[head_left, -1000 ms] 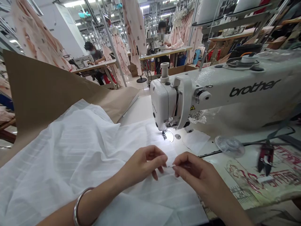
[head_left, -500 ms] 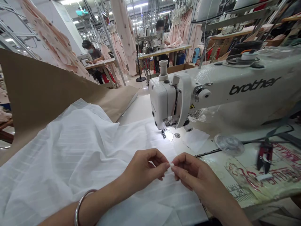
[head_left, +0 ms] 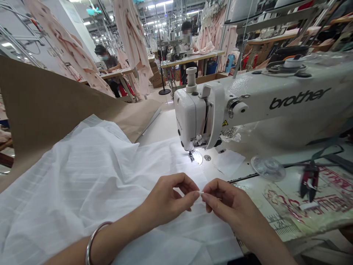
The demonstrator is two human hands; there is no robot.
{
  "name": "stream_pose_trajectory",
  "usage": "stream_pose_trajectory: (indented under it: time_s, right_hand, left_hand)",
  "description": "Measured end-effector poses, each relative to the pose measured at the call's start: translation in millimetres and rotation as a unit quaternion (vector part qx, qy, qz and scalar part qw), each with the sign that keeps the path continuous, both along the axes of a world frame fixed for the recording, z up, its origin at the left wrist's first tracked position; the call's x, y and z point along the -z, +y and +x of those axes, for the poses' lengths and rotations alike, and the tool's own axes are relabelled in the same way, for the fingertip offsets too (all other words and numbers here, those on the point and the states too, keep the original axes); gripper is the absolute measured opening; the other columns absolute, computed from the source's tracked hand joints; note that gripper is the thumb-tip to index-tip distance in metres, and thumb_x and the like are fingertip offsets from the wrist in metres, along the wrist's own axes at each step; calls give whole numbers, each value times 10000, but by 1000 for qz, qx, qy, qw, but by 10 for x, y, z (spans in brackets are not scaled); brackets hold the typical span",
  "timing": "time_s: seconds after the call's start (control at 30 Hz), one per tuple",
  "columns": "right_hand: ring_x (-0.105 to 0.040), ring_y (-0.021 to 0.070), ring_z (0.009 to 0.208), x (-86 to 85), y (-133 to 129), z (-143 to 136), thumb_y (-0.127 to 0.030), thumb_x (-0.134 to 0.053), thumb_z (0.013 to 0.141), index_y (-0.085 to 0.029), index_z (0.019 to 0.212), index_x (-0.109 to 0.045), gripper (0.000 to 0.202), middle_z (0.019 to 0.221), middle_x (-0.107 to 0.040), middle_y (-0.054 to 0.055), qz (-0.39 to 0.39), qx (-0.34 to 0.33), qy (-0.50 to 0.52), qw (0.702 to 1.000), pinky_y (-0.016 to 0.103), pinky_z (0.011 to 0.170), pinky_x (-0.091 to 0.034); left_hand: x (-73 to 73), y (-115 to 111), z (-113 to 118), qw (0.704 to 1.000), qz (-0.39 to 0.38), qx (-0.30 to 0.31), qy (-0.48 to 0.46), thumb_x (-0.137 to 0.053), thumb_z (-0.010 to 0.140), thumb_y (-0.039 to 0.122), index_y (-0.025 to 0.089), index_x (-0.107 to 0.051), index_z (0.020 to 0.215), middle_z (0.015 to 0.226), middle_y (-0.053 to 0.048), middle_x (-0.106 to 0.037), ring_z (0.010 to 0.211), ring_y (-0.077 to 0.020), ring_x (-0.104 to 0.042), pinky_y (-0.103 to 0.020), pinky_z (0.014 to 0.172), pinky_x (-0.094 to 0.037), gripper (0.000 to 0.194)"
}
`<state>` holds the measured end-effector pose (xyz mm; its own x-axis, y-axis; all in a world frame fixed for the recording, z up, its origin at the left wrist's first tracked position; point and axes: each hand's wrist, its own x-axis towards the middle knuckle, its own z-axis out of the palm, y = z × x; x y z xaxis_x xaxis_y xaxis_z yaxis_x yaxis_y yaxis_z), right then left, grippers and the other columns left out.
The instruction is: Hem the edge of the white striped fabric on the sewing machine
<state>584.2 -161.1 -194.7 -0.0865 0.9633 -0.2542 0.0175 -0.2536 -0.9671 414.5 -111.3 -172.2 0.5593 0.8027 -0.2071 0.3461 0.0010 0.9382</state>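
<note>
White striped fabric [head_left: 91, 173] spreads over the left and middle of the table, its upper right part reaching the presser foot [head_left: 191, 156] of the white sewing machine [head_left: 198, 114]. Just in front of the foot, my left hand [head_left: 172, 198] pinches a small bit of white fabric between thumb and fingers, a metal bangle on its wrist. Nearly touching it, my right hand [head_left: 227, 202] pinches the same white bit from the other side. Whether that bit is the fabric's edge or a separate strip is too small to tell.
Brown paper [head_left: 55, 103] lies behind the fabric at the left. A clear plastic dish [head_left: 268, 168], red-handled snippers [head_left: 309, 182] and a white scrap [head_left: 228, 162] are to the right. Farther back, two people sit at other machines among hanging pink garments [head_left: 132, 40].
Both hands stay nearly in place, still pinching, and the white bit between their fingertips shows slightly more. Pink garments hanging in the background have shifted left.
</note>
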Motion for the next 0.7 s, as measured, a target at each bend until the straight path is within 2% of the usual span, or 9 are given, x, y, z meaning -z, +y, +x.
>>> stream_pose_trajectory:
  time_s: [0.1, 0.27, 0.4, 0.53, 0.6, 0.7]
  right_hand:
    - [-487, 102, 636, 3, 0, 7, -352, -591, 797, -180, 758, -575, 176, 680, -551, -24, 4, -1, -3, 1000, 221, 596, -354]
    - [-500, 115, 651, 11, 4, -3, -361, -587, 797, -173, 761, -570, 191, 678, -549, -15, 5, -8, -7, 1000, 233, 616, -367]
    - [-505, 119, 639, 33, 13, 2, -380, -565, 816, -171, 748, -558, 220, 644, -536, -15, 13, -27, -26, 999, 232, 603, -377]
    - [-528, 132, 655, 92, 90, 155, -376, -530, 848, -184, 821, -565, 197, 704, -560, -3, 59, -20, -114, 992, 240, 597, -410]
    - [-539, 141, 711, 136, 172, 268, -337, -484, 887, -195, 912, -566, 166, 827, -575, 20, 143, -5, -215, 966, 256, 640, -432]
    - [-519, 173, 848, 213, 312, 381, -205, -400, 923, -191, 991, -568, 182, 950, -538, 62, 301, -43, -342, 889, 305, 748, -445]
  left_hand:
    - [-7, 9, 4, 1000, -18, 2, 5, -624, 791, 344, 124, -624, 849, 746, -30, -606, 610, -124, -581, -253, 544, -547, 228]
    - [14, 10, 12, 999, -51, -14, -4, -617, 773, 245, 116, -620, 785, 681, -18, -595, 583, -112, -576, -237, 552, -537, 130]
    - [42, 1, 26, 998, -68, -12, 7, -607, 773, 250, 115, -605, 758, 665, -29, -613, 565, -109, -576, -207, 507, -501, 136]
    - [-8, 160, 85, 996, -65, -40, 48, -599, 760, 262, 118, -593, 744, 632, -29, -618, 515, -109, -577, -167, 410, -428, 144]
    - [-35, 314, 142, 994, -42, -68, 78, -603, 745, 268, 119, -597, 729, 650, -33, -629, 523, -113, -587, -171, 412, -431, 150]
    - [5, 527, 236, 989, -38, -97, 102, -603, 726, 269, 131, -588, 686, 629, -18, -630, 520, -115, -590, -184, 440, -448, 144]
